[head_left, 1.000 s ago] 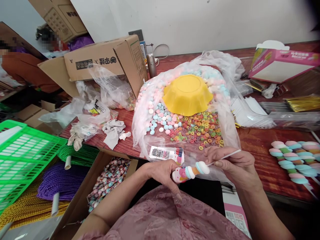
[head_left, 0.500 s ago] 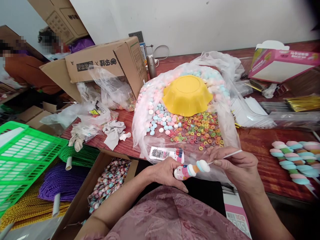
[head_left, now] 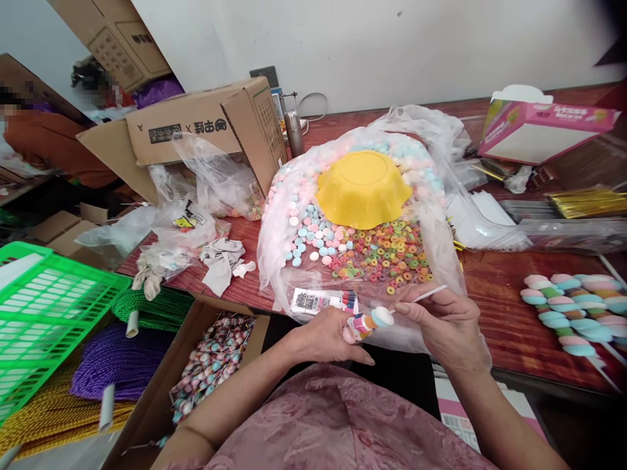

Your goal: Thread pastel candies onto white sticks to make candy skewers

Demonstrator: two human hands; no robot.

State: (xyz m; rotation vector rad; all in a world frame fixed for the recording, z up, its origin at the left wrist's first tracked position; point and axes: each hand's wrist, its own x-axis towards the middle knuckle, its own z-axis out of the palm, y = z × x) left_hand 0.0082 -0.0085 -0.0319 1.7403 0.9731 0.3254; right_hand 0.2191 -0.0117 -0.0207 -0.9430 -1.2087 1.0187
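Left hand: the left hand (head_left: 323, 336) is closed around the lower end of a candy skewer (head_left: 368, 322), pink piece against its fingers.
Right hand: the right hand (head_left: 448, 323) pinches the white stick (head_left: 425, 295) of that skewer between thumb and forefinger.
Skewer: between the two hands, tilted, just above the table edge.
Beyond the hands: a clear bag of loose candies (head_left: 377, 251) with an upturned yellow bowl (head_left: 362, 187) on it.
Right of the right hand: finished skewers (head_left: 571, 310) on the table (head_left: 504, 287).
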